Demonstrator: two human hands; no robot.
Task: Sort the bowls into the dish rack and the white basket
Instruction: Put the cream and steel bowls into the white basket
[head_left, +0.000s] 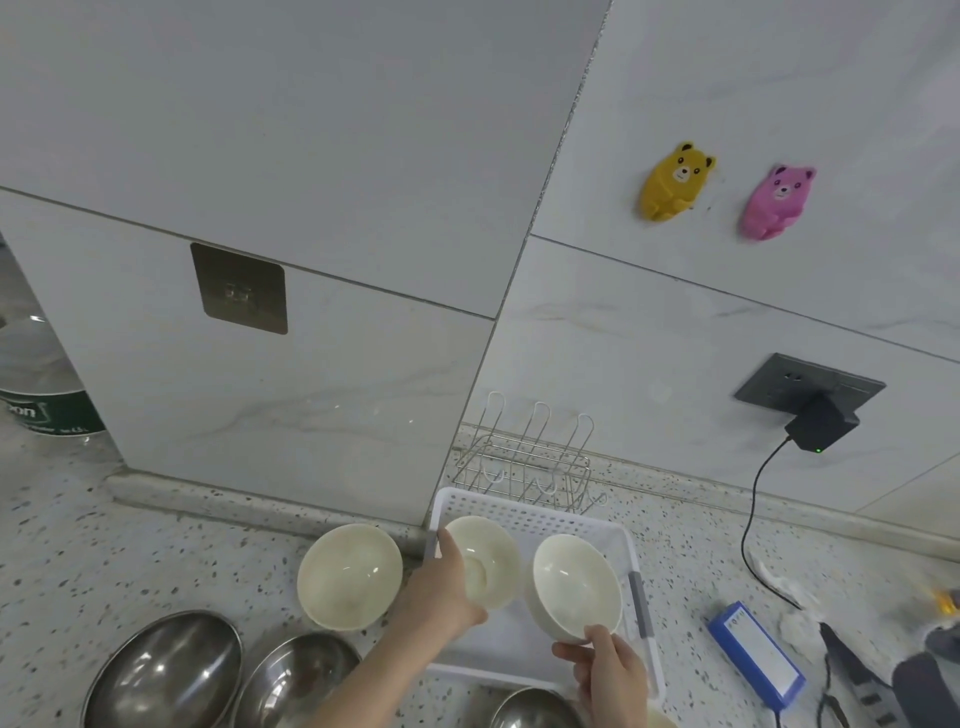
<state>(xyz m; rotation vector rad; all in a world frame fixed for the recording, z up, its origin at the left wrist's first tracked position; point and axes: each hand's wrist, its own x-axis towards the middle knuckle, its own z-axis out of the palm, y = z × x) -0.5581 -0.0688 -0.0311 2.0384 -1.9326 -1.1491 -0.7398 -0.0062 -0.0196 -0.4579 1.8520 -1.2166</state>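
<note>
Both hands grip one white bowl each: my left hand (441, 587) holds a cream bowl (485, 561) by its rim, my right hand (605, 670) pinches the second cream bowl (574, 587) at its lower edge. Both bowls are tilted above the white basket (641, 597). The dish rack (530, 467) stands just behind it, without bowls. I judge the two bowls can knock together, because they are very near each other; the right bowl may also slip, as only fingertips hold it
</note>
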